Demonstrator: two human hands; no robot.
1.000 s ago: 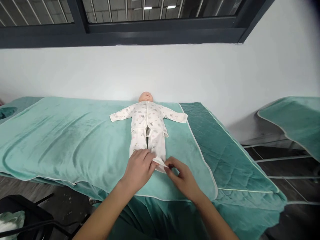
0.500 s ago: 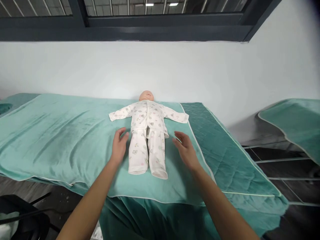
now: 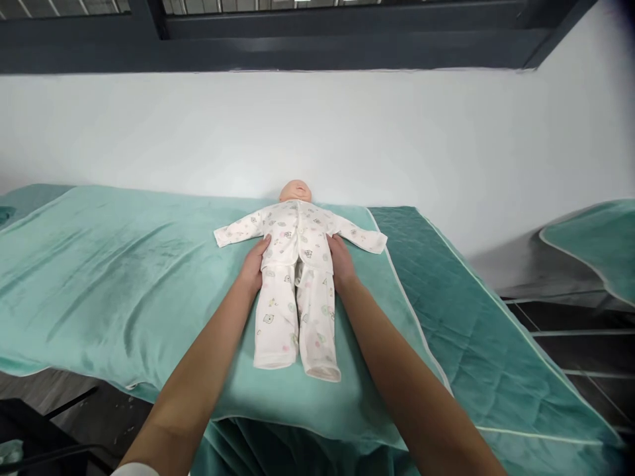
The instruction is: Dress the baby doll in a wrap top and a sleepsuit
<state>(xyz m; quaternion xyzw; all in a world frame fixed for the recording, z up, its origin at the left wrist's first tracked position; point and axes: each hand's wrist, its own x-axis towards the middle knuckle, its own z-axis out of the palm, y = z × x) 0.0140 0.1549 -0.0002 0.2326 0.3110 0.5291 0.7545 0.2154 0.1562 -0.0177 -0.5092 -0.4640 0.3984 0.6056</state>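
On its back lies a baby doll (image 3: 296, 191), its head against the wall and its arms spread. It wears a white printed jacket (image 3: 284, 231) and matching trousers (image 3: 276, 324); sleeve and trouser ends look flat, with no hands or feet showing. My left hand (image 3: 252, 267) grips the doll's side at the waist, thumb on the jacket. Opposite it, my right hand (image 3: 342, 264) holds the other side of the waist below the sleeve. Fingers of both hands are partly hidden beside or under the doll.
The doll rests on a light green blanket (image 3: 163, 277) over a darker quilted cover (image 3: 476, 344). A white wall (image 3: 208, 132) and dark window frame (image 3: 317, 53) stand behind. Bed rails (image 3: 585, 332) and another green cover (image 3: 600, 241) are at right; a dark object (image 3: 34, 433) sits lower left.
Both hands have moved forward and inward, from apart beside the trousers to the sides of the doll's waist, and have taken hold there. The camera view has tilted down slightly.
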